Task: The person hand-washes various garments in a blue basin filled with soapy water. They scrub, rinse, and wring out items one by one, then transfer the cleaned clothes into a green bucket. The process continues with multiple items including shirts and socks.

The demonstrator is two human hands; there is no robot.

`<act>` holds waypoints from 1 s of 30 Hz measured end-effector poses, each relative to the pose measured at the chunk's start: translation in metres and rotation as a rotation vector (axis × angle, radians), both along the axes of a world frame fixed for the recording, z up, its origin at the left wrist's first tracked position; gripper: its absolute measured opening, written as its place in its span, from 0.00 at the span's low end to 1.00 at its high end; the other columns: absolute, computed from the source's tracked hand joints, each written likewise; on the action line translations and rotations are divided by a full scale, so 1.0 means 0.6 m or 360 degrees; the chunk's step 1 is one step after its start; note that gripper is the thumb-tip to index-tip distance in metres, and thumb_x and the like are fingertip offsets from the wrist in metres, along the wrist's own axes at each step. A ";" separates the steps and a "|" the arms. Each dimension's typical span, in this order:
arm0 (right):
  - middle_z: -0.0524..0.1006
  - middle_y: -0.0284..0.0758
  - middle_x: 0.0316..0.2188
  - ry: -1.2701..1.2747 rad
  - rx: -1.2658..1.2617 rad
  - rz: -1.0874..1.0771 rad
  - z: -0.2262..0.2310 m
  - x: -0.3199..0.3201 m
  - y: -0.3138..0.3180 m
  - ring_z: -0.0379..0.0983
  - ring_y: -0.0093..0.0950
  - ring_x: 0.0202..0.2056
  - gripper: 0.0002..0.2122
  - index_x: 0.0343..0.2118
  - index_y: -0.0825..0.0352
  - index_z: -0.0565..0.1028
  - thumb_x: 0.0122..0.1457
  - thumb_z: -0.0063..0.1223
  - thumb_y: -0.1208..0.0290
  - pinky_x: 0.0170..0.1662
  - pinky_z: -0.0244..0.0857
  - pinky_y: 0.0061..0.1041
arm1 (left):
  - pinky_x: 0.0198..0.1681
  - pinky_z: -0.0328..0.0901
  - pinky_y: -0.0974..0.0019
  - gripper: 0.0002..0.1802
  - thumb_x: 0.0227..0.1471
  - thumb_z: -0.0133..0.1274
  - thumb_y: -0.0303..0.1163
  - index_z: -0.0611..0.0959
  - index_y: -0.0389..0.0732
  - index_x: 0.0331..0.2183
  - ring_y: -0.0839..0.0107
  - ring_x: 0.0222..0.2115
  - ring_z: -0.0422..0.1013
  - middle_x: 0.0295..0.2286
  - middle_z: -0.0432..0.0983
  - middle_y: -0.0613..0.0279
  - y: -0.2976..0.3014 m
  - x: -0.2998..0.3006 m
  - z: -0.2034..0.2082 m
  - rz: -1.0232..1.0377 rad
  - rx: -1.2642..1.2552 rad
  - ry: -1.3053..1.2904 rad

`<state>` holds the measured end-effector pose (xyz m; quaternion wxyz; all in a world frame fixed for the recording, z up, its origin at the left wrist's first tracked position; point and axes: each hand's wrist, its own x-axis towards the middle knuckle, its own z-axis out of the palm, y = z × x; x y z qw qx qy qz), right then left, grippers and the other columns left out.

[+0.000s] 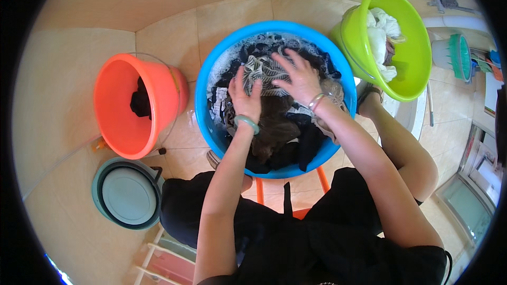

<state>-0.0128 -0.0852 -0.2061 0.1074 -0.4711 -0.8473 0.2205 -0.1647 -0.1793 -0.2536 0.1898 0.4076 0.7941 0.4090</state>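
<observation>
A wide blue basin [209,142] in front of me holds dark clothes in foamy water. Near its middle lies a black-and-white striped cloth [265,76], with a brown garment [275,128] on the near side of it. My left hand [246,101], a pale green bangle at its wrist, is at the striped cloth's left edge, fingers apart. My right hand [302,78] has its fingers spread over the cloth's right side; its wrist wears a silver bangle. I cannot tell how firmly either palm presses. A beige garment [331,95] rests against the basin's right wall.
An orange bucket [119,111] with a dark cloth inside tilts at the left. Below it is a grey-green collapsible basin [129,192]. A lime green bucket [409,53] with white clothes leans at the far right. Beyond that sits a teal-rimmed container [459,58].
</observation>
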 end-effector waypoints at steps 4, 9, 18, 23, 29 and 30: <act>0.61 0.38 0.57 -0.0410 -0.0183 0.0239 -0.074 -0.022 -0.004 0.62 0.43 0.54 0.24 0.56 0.46 0.66 0.54 0.56 0.60 0.47 0.64 0.51 | 0.49 0.64 0.54 0.29 0.51 0.57 0.31 0.71 0.52 0.56 0.44 0.46 0.67 0.49 0.65 0.39 0.021 0.018 -0.037 -0.0166 -0.0513 -0.0006; 0.60 0.46 0.58 -0.0620 -0.0128 0.0256 -0.198 -0.027 -0.002 0.65 0.45 0.53 0.21 0.56 0.54 0.66 0.58 0.45 0.68 0.44 0.69 0.45 | 0.50 0.62 0.54 0.24 0.53 0.50 0.31 0.73 0.43 0.54 0.45 0.43 0.70 0.44 0.73 0.38 0.064 -0.002 -0.100 -0.0303 -0.1117 -0.0214; 0.78 0.49 0.33 -0.0761 -0.0736 0.0349 -0.222 -0.043 0.070 0.77 0.46 0.34 0.15 0.48 0.68 0.71 0.59 0.44 0.70 0.36 0.71 0.42 | 0.54 0.59 0.58 0.22 0.54 0.49 0.35 0.73 0.32 0.48 0.52 0.51 0.66 0.48 0.71 0.41 0.078 -0.025 -0.208 -0.0554 -0.1474 -0.0234; 0.71 0.31 0.33 0.0114 0.0269 0.0450 -0.064 -0.037 0.006 0.71 0.29 0.39 0.11 0.41 0.57 0.75 0.53 0.51 0.71 0.39 0.62 0.36 | 0.49 0.63 0.60 0.20 0.57 0.52 0.40 0.73 0.39 0.47 0.61 0.46 0.70 0.45 0.74 0.53 0.061 -0.007 -0.075 0.0363 0.0106 -0.2288; 0.67 0.24 0.28 0.0418 0.0319 0.0894 0.116 -0.046 -0.097 0.67 0.21 0.35 0.10 0.39 0.52 0.76 0.52 0.52 0.65 0.42 0.57 0.30 | 0.43 0.72 0.51 0.27 0.60 0.46 0.36 0.60 0.60 0.60 0.53 0.47 0.70 0.52 0.67 0.54 0.052 0.003 0.082 0.0123 0.0519 -0.3111; 0.67 0.23 0.28 0.0446 0.0317 0.0894 0.133 -0.050 -0.111 0.66 0.20 0.34 0.10 0.39 0.52 0.76 0.53 0.52 0.64 0.42 0.57 0.29 | 0.39 0.72 0.57 0.27 0.61 0.46 0.35 0.61 0.60 0.60 0.58 0.43 0.70 0.49 0.68 0.55 0.042 0.006 0.091 0.0111 0.0560 -0.3204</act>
